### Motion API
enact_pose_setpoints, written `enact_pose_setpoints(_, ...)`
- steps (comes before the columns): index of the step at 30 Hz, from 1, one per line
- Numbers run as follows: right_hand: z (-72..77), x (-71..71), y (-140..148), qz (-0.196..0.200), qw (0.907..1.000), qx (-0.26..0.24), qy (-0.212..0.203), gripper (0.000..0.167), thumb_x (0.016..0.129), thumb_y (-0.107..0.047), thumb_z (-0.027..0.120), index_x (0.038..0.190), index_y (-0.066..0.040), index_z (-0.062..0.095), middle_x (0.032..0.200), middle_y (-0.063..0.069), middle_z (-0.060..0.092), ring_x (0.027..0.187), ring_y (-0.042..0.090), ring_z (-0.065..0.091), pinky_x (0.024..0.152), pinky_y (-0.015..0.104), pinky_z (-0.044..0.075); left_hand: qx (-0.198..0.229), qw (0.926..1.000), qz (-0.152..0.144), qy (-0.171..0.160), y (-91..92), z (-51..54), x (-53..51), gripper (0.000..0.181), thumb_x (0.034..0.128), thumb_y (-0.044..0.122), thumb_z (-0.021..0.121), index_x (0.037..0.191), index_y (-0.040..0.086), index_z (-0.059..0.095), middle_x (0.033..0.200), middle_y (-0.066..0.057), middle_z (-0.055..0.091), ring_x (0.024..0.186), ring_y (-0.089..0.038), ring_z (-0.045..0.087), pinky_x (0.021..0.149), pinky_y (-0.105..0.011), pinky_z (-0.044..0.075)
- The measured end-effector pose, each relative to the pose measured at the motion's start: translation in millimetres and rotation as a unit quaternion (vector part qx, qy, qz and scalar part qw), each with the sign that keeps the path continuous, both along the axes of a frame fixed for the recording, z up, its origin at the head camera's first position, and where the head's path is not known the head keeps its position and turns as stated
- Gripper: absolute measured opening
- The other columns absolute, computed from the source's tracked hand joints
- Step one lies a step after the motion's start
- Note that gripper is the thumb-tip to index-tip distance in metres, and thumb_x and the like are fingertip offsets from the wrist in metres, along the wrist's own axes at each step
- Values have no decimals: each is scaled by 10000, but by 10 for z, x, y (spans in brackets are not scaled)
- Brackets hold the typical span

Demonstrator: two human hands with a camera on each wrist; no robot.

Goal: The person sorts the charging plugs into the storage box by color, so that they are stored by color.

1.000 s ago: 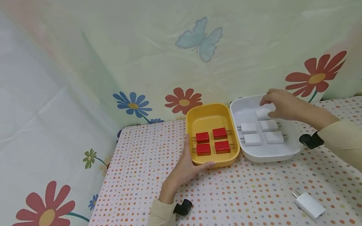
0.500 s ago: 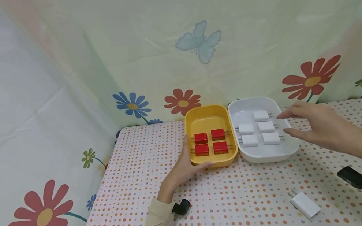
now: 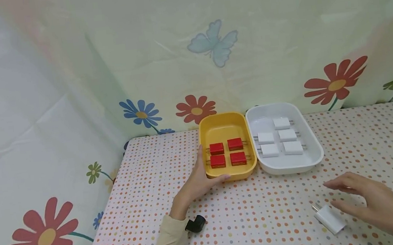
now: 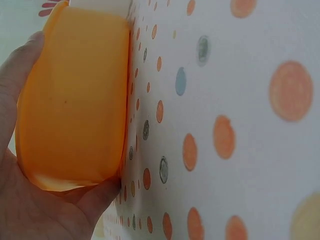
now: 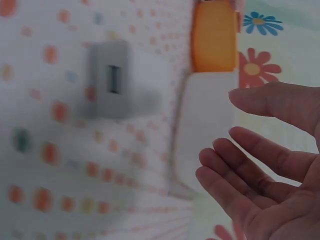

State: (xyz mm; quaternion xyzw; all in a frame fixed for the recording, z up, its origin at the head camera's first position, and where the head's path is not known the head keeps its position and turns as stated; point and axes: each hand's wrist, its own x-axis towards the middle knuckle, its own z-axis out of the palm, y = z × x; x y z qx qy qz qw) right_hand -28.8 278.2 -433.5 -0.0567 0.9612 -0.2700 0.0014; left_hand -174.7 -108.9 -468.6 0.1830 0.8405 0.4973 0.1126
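My left hand rests against the near left corner of a yellow tray, its straight fingers along the side and its thumb along the front. In the left wrist view, the hand spans the outside of the tray's wall. Several red plug adapters lie in that tray. My right hand hovers at lower right, fingers spread apart, holding nothing. Just left of it, a white plug charger lies on the tablecloth, prongs pointing away; its port end shows blurred in the right wrist view.
A white tray touches the yellow tray's right side and holds several white plug chargers. Both trays stand at the back of the dotted tablecloth. A flowered curtain hangs behind them.
My right hand has pulled back from the white tray, leaving the farthest white charger inside, and moved toward me, close to the loose charger. My left hand has stayed at the yellow tray.
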Motion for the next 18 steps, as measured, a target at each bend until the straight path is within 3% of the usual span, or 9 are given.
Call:
enact_pose_setpoints(4, -175, 96, 0, 36, 9989, 47, -469, 470, 771, -117, 923, 1139, 55, 686, 1098, 140, 691, 1002, 422, 696, 797, 496, 594, -26, 10000, 24, 10, -9, 4, 4, 1298, 860, 451, 867, 1677, 199, -109, 1730, -58, 171, 1557, -231, 250, 1238, -526, 269)
enact_pose_setpoints(8, -257, 136, -4, 73, 9962, 173, -852, 544, 753, -163, 940, 1155, 91, 677, 1091, 178, 690, 979, 391, 692, 801, 496, 593, -20, 10000, 43, 9, -9, 10, 3, 1296, 859, 434, 873, 1678, 204, -104, 1731, -53, 166, 1558, -224, 245, 1240, -517, 268)
enact_pose_setpoints(12, -291, 148, 2, 46, 9953, 259, -930, 596, 725, -193, 958, 1164, 98, 679, 1092, 209, 687, 971, 392, 687, 817, 530, 584, 73, 10000, 38, 5, -1, 10, 3, 1287, 864, 416, 873, 1679, 196, -98, 1730, -58, 172, 1556, -220, 251, 1241, -518, 262)
enact_pose_setpoints(18, -359, 169, 16, 242, 9973, 113, -687, 610, 672, -181, 985, 1141, 83, 698, 1095, 142, 681, 945, 332, 710, 807, 464, 595, 142, 9999, 47, -17, 13, -2, 9, 1265, 874, 388, 868, 1681, 201, -88, 1724, -58, 189, 1548, -228, 266, 1234, -535, 271)
